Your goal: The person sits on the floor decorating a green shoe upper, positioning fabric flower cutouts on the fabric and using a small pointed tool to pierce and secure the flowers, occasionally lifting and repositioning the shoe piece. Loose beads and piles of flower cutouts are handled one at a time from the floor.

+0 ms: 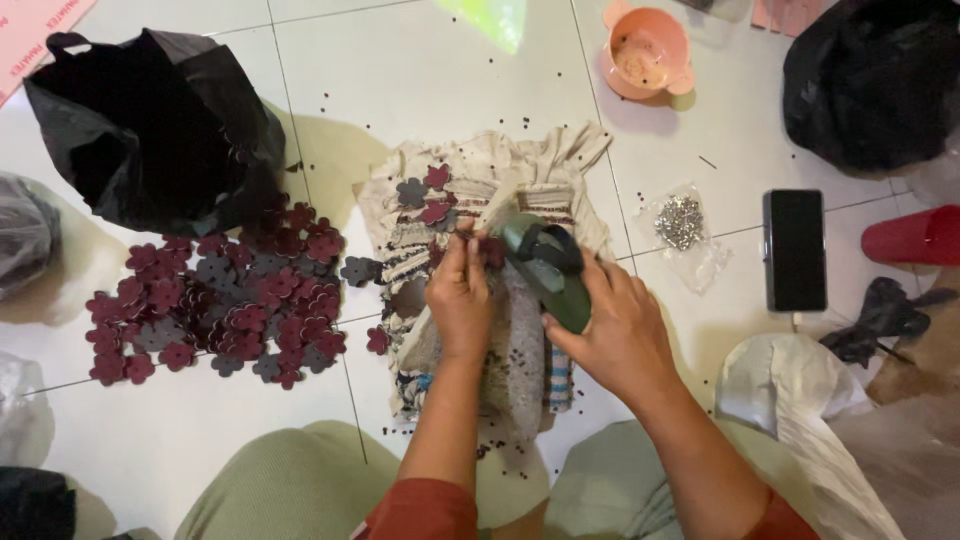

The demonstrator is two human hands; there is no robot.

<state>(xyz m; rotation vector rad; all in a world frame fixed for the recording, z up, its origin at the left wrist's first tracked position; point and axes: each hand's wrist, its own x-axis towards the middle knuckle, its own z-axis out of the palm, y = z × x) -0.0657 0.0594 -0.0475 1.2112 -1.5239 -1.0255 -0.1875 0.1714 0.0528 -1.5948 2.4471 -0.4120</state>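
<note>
My right hand (615, 325) grips a dark green punch tool (548, 262), its head angled up toward the middle of a folded patterned cloth (480, 170) on the white tiled floor. My left hand (460, 300) pinches a small dark red flower-shaped piece (490, 250) right at the tool's head. Under both hands lies a grey speckled block (520, 340). A few flower pieces (428, 195) rest on the cloth.
A pile of dark red flower pieces (225, 300) spreads at left, below a black plastic bag (150, 125). A pink bowl (645, 55), a clear bag of metal bits (680, 222), a black phone (795, 250), another black bag (870, 80) and a red object (915, 238) lie at right.
</note>
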